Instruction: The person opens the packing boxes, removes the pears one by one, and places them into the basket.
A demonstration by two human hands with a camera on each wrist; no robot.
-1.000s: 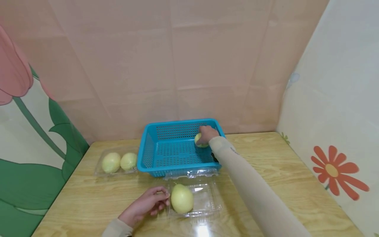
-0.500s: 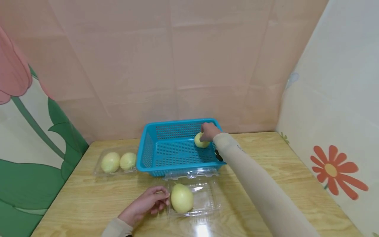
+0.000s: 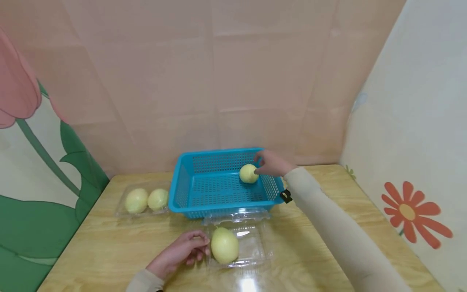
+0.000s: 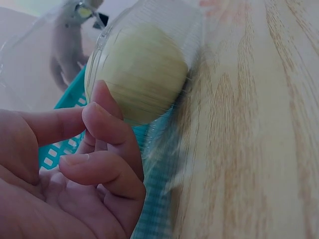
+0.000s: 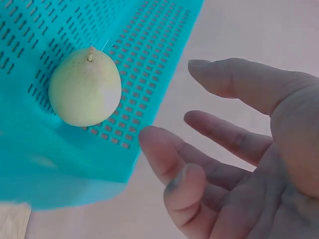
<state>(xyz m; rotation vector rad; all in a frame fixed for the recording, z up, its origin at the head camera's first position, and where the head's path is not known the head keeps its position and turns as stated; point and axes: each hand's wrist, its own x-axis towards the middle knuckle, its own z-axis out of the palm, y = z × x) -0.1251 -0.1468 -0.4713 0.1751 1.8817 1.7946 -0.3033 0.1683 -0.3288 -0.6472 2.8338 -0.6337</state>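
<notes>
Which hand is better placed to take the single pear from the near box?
Probably the right hand: it holds nothing. The left hand is nearer the single pear, but its fingers are at the near box, perhaps steadying it.

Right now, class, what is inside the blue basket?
One yellow fruit sits inside the blue basket, toward its right end. The floor beneath it is covered; in the head view, the right grip partly hides the far right corner.

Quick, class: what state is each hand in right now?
Left hand: curled at the clear box; whether it grips cannot be told.
Right hand: open, holding nothing, at the blue basket.
</notes>
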